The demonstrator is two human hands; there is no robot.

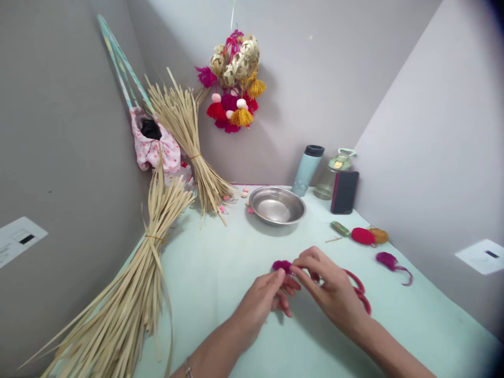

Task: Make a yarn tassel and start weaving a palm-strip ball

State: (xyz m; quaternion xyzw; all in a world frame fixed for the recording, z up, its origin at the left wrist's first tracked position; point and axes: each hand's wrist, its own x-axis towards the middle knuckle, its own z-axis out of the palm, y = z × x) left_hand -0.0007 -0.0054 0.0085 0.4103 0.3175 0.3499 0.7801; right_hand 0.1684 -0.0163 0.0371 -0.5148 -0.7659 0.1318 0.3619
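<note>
Near the middle of the pale green table, a small magenta yarn bundle [282, 265] is held between my two hands. My left hand [264, 300] pinches its lower side with thumb and fingers. From the right, my right hand [328, 286] has its thumb and index fingertips closed at the bundle's right end. Red-handled scissors [360, 294] lie partly hidden beneath my right hand. Farther right on the table rests another magenta yarn piece [388, 261] with a loose tail.
Bundled straw strips [129, 278] cover the left side, with a second bundle [192, 152] behind. A metal bowl [277, 206], blue tumbler [307, 170], clear bottle [328, 178] and phone [345, 192] stand at the back. Red yarn [363, 236] lies right. Tasselled balls [236, 79] hang above.
</note>
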